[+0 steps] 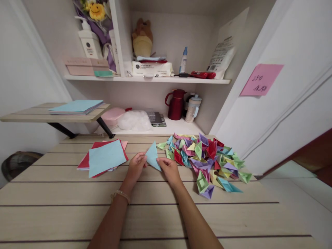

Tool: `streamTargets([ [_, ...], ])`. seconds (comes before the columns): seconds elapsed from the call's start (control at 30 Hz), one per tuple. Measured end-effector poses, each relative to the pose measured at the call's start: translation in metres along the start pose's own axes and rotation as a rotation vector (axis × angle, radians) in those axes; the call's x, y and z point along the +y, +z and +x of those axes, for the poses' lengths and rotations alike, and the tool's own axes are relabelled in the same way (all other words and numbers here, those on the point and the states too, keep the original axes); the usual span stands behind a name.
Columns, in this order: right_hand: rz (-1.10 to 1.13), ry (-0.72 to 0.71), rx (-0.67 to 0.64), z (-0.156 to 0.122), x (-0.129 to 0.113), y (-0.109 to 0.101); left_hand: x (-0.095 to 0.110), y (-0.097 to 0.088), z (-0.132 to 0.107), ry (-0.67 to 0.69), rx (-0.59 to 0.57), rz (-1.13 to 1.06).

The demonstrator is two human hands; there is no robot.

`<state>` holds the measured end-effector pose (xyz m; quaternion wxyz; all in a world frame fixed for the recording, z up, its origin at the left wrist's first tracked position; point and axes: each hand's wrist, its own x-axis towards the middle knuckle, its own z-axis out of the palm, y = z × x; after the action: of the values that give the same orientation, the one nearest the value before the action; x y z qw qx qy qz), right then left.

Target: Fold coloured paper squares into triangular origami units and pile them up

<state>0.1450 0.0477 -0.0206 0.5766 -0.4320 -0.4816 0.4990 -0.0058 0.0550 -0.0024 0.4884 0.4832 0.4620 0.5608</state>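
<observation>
Between my two hands is a light blue sheet of paper folded into a triangle (153, 155), one corner pointing away from me. My left hand (137, 163) pinches its left corner between thumb and fingers. At the lower right edge, my right hand (169, 168) grips it the same way. Left of my hands lies a stack of coloured paper, a light blue sheet (107, 157) on top and red sheets (84, 162) under it. On the right spreads a heap of small folded paper boats (204, 155) in green, purple, red, yellow, pink and blue.
A raised wooden shelf (23, 112) at the left bears more blue paper (76, 106). Behind the table, a white cabinet holds a dark red jug (176, 105), a cup (193, 109) and a clear plastic bag (135, 121). A pink note (262, 79) sticks to the right wall.
</observation>
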Motion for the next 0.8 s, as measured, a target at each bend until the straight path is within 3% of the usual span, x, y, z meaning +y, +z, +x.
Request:
streamTargets([
  [0.6,0.186,0.047,-0.014,-0.0008,-0.0069,0.0034,-0.003,-0.0009,-0.0004,-0.103,-0.147,-0.118],
  [0.8,0.051,0.01,-0.065,-0.0031,-0.0014,0.0066,-0.0013,-0.001,0.0002,-0.085,-0.118,-0.081],
])
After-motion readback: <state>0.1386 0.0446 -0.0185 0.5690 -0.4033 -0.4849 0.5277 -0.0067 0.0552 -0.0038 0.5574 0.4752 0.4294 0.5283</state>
